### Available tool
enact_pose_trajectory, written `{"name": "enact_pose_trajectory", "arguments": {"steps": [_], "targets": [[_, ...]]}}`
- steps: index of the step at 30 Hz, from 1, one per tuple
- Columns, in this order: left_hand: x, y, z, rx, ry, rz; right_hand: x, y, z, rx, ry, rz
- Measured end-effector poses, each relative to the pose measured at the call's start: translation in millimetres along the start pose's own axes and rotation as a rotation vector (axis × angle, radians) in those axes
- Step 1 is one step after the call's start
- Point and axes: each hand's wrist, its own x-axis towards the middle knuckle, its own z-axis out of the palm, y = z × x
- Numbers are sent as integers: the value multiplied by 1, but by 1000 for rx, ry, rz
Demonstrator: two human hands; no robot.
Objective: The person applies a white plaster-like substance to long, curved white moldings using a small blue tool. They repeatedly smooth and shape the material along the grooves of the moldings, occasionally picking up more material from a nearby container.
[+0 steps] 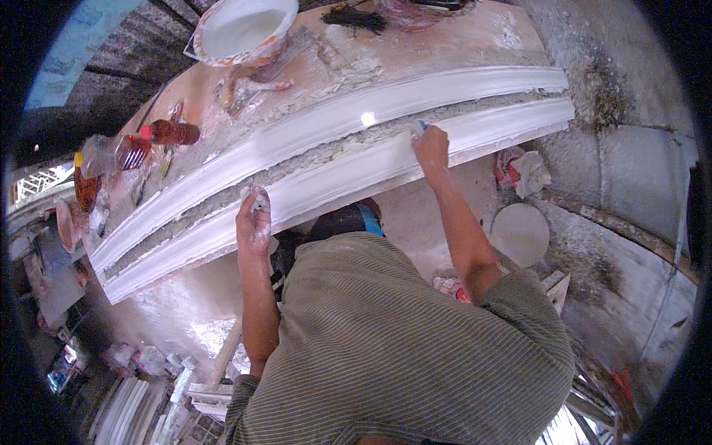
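Two long white plaster cornice mouldings lie side by side along a table, with a rough grey plaster strip between them. My right hand is closed round a small blue-and-white tool over the near moulding, right of the middle. Most of that tool is hidden by my fingers, so its exact kind does not show. My left hand is at the near moulding's edge, further left, palm turned up and fingers curled. White plaster coats its palm and fingers.
Behind the mouldings, the plaster-smeared table bears a white bucket, a red-capped bottle and a black bristly clump. More bottles stand at the left end. A round pale disc lies on the floor at right.
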Motion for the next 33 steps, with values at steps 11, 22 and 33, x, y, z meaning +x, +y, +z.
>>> {"name": "enact_pose_trajectory", "arguments": {"steps": [11,22,33], "targets": [[-28,144,-133,71,3,-13,-109,-195,58,-96,-55,23],[-35,239,-241,86,34,76,-159,-263,111,-109,56,-50],[-40,236,-151,84,-30,-55,-123,-219,52,5,1,140]]}}
